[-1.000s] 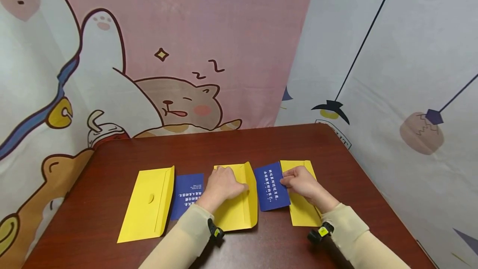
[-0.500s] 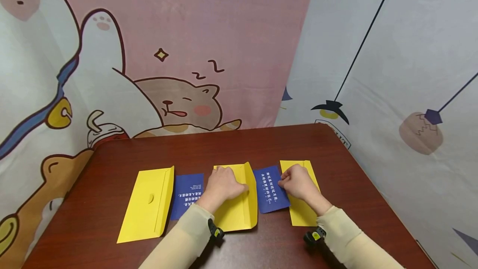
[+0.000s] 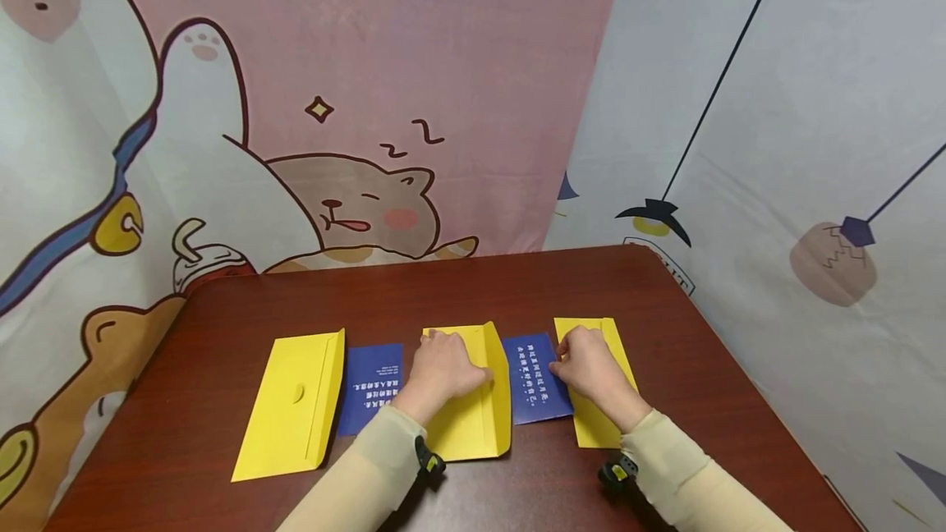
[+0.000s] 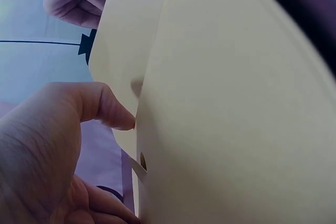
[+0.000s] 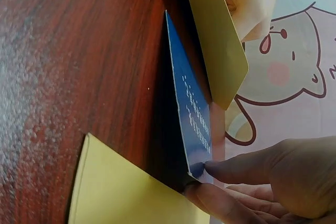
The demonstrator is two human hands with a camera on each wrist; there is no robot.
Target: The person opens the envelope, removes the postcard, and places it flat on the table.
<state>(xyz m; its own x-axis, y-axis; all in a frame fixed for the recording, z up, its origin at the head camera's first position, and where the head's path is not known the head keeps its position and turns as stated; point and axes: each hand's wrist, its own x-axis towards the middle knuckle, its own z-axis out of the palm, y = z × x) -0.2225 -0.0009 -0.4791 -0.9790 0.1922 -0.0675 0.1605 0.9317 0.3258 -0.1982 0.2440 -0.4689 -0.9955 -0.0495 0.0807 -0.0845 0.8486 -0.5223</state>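
My left hand [image 3: 443,368] lies across the middle yellow envelope [image 3: 473,433], holding it with the thumb near the flap crease and the fingers towards its left side. That envelope's flap stands raised along its right side. In the left wrist view the bent thumb [image 4: 118,114] touches the paper near a small cut-out tab. My right hand [image 3: 594,364] pinches the right edge of a blue card [image 3: 528,376] with white printed characters. The right wrist view shows the card [image 5: 184,98] tilted, its pinched edge raised beside the right yellow envelope [image 5: 126,192].
Another yellow envelope [image 3: 284,405] with a tab in its middle lies at the left of the brown table [image 3: 384,298]. Between it and the middle envelope lies a second blue card [image 3: 365,380], partly hidden by the left hand. A cartoon-printed cloth [image 3: 510,105] hangs behind the table.
My right hand has shifted slightly left, bringing the pinched blue card lower and turning it a little straighter. The left hand and middle envelope have stayed nearly still.
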